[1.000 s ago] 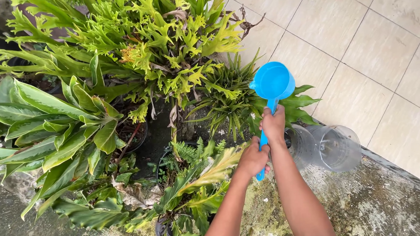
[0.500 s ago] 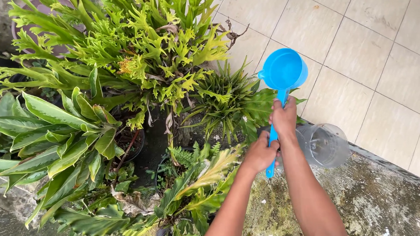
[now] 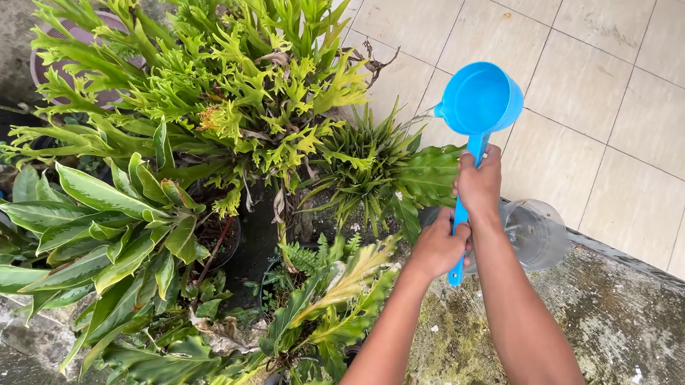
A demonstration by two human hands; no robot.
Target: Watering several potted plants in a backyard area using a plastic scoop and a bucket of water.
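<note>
2 hands, left hand [image 3: 439,248] and right hand [image 3: 478,184], clench a blue scoop [image 3: 476,105] (handle at 6 o'clock); tilt gently toward plants [image 3: 365,167] at 9 o'clock.

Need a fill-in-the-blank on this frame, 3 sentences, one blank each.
1. Both hands grip the handle of a dipper whose colour is ____.
2. On the handle, the right hand sits nearer the cup than the ____ hand.
3. The clear container lies just beside the ____ forearm.

Missing words: blue; left; right
</note>
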